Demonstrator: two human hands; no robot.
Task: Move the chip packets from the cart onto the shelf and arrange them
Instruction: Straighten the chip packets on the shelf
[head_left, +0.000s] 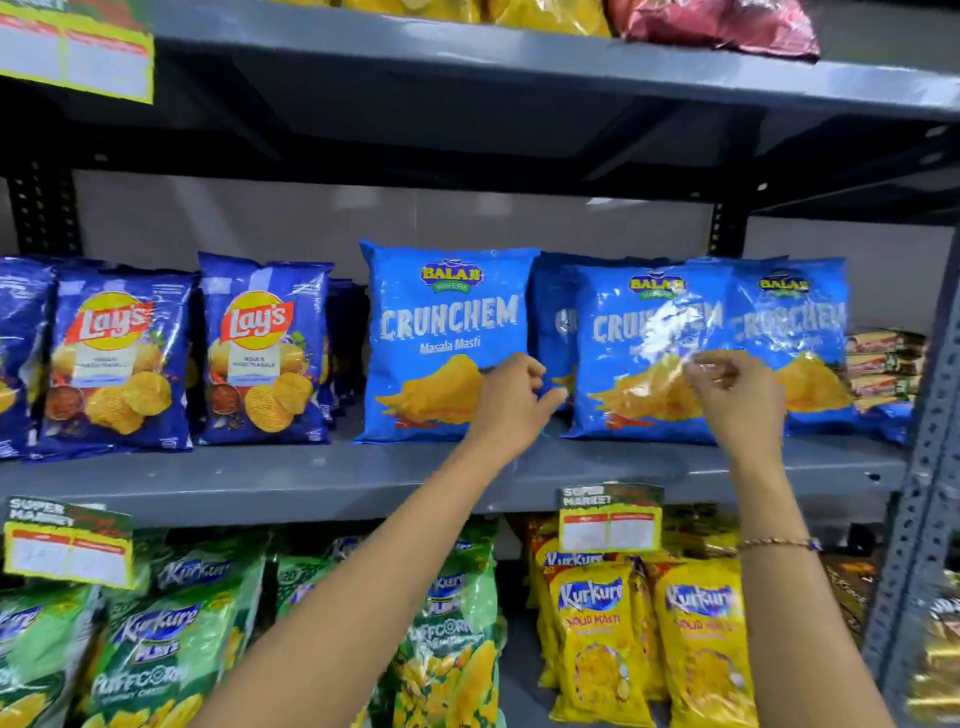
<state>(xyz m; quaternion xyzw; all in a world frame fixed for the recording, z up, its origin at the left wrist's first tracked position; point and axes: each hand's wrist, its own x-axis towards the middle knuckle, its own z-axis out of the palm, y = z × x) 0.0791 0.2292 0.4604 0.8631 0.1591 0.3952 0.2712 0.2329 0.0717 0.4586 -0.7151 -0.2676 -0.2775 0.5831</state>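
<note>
Light-blue Crunchem packets (447, 343), dark-blue Lay's packets (262, 353), grey shelf (260, 478), yellow Kurkure packets (597, 639)

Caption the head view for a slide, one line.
Left hand and right hand reach toward blue Crunchem packets standing on the grey middle shelf, beside Lay's packets.

A single head-worn wide-angle camera faces a grey metal shelf (363, 478) straight on and close, at about the height of its middle level. It tilts slightly downward, catching the level above only at its front edge and the packets below. Both forearms reach in from the lower edge.
</note>
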